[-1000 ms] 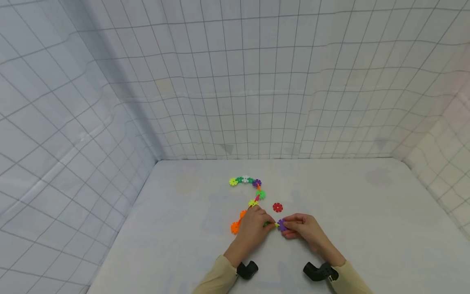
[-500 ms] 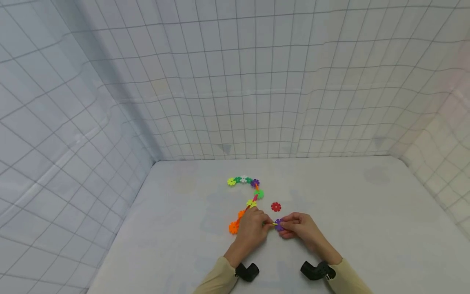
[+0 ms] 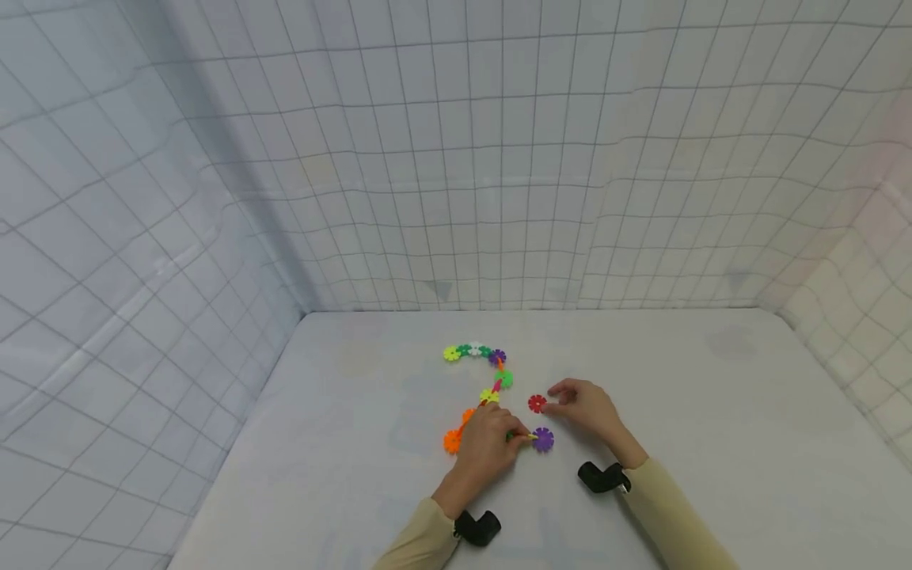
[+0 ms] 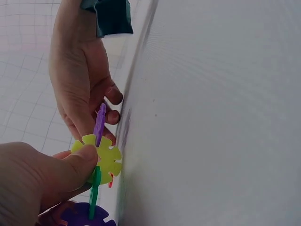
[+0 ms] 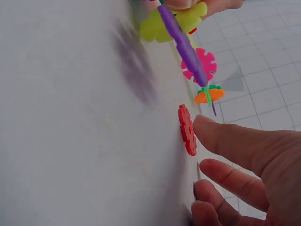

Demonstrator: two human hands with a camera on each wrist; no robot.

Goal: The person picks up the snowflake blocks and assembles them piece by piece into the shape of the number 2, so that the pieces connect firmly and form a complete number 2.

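My left hand pinches a yellow notched snowflake disc between thumb and fingers. A purple disc is slotted into that yellow one and stands free on its right. On the other side a green disc joins it to a dark purple disc. My right hand is beside a loose red disc. Its thumb is at the disc's edge and the other fingers are spread apart from it, as the right wrist view shows. Part of the linked chain is hidden under my left hand.
The linked discs curve away from my left hand, past an orange disc and a light green disc, to a yellow end disc. They lie on a white tabletop, with grid-patterned sheets behind and at the sides.
My right hand has let go of the purple disc and moved up to the red disc. My left hand has stayed in place, holding the yellow disc.
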